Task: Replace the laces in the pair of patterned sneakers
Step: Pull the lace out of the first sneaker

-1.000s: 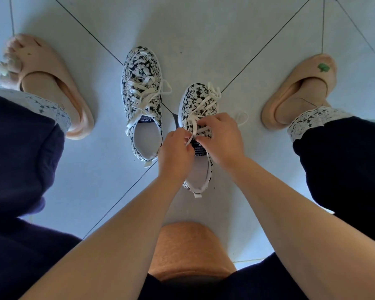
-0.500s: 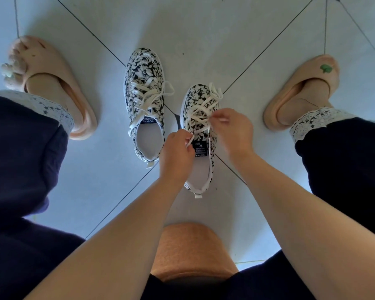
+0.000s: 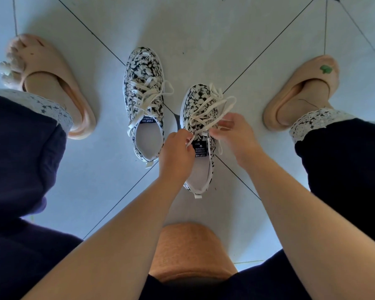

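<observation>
lace held in both hands over one sneaker

the pair of sneakers is set toe-away on the tiled floor (image 3: 204,29), between two feet in tan slippers (image 3: 52,68). the sneaker being worked on (image 3: 198,98) is placed nearer the body. the other sneaker (image 3: 142,68) is set just beside it to the left, with its lace threaded and left slack.

a white lace (image 3: 206,111) is crossed loosely over the near sneaker's tongue. one strand is pinched by the left hand (image 3: 177,152) next to the tongue label, with the fingers curled together. another strand is pinched between thumb and fingertips of the right hand (image 3: 236,135) at the sneaker's right edge. whether this lace is being taken out or put in cannot be told.

the lace is judged to be flat, soft and limp, so it is best held close to an eyelet or at its stiff tip. the sneaker looks light and is likely to be dragged along the smooth tile by a hard pull, so it may need to be steadied.
</observation>
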`<state>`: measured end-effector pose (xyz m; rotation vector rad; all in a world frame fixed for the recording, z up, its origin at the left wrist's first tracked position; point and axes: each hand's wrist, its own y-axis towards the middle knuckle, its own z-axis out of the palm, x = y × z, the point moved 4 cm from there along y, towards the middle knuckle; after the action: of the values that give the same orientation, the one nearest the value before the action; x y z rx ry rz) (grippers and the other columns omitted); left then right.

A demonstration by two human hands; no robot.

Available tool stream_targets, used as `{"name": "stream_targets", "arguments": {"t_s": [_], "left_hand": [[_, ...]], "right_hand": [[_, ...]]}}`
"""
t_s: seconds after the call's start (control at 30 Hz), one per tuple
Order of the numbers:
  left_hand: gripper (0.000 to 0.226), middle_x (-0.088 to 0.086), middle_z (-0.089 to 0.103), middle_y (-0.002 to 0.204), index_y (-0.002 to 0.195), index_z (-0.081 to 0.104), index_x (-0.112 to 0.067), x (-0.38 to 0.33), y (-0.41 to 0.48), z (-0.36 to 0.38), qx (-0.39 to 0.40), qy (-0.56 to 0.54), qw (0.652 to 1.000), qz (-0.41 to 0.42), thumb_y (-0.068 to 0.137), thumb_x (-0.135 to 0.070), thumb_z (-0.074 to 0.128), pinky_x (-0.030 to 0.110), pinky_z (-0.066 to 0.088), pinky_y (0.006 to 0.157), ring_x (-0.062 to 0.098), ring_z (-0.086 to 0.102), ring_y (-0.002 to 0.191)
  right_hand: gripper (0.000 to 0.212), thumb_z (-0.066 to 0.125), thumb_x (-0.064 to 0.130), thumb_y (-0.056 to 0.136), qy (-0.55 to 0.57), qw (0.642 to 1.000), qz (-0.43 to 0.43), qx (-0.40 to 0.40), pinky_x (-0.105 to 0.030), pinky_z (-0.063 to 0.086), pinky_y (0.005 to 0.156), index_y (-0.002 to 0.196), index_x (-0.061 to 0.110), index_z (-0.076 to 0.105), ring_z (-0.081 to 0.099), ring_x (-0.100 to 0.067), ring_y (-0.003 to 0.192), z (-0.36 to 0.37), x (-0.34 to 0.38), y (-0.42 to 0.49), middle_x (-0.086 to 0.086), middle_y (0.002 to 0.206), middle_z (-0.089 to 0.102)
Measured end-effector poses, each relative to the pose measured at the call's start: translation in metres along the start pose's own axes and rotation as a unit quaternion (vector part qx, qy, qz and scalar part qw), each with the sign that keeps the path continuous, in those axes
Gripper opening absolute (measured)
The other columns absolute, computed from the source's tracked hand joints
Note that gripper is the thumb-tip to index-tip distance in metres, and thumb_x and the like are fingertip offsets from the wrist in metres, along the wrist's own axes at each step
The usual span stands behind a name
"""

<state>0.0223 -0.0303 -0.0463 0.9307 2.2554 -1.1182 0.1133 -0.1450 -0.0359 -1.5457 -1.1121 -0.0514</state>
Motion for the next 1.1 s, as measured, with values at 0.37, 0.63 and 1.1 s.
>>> {"name": "stream_targets", "arguments": {"t_s": [0.37, 0.63, 1.1], "left_hand": [[0.025, 0.007, 0.058, 0.107, 0.109, 0.058, -0.012, -0.001, 0.0, 0.0, 0.006, 0.012, 1.0, 0.0, 0.086, -0.005, 0.05, 0.026, 0.038, 0.068, 0.023, 0.055, 0.087], [0.026, 0.007, 0.058, 0.105, 0.109, 0.059, -0.013, 0.0, 0.001, 0.0, 0.007, 0.006, 1.0, -0.01, 0.087, -0.005, 0.048, 0.023, 0.032, 0.066, 0.016, 0.049, 0.081], [0.022, 0.006, 0.06, 0.104, 0.106, 0.059, -0.014, 0.0, 0.001, 0.0, 0.001, 0.008, 1.0, -0.004, 0.087, -0.008, 0.05, 0.026, 0.036, 0.066, 0.022, 0.056, 0.087]], "right_hand": [[0.014, 0.063, 0.024, 0.085, -0.251, 0.95, -0.173, -0.068, -0.025, 0.04, 0.071, 0.095, 0.019, 0.07, 0.058, -0.014, 0.091, 0.022, 0.018, 0.01, 0.0, 0.097, 0.064], [0.025, 0.041, -0.007, 0.091, 0.65, 0.757, 0.057, -0.019, -0.017, 0.042, 0.043, 0.072, 0.004, 0.052, 0.051, -0.011, 0.038, -0.044, 0.079, 0.005, -0.004, 0.047, 0.056], [0.045, 0.077, 0.032, 0.07, -0.263, 0.96, -0.086, -0.044, -0.028, 0.045, 0.077, 0.105, 0.017, 0.054, 0.053, -0.021, 0.092, 0.027, 0.002, 0.001, -0.006, 0.115, 0.045]]}}
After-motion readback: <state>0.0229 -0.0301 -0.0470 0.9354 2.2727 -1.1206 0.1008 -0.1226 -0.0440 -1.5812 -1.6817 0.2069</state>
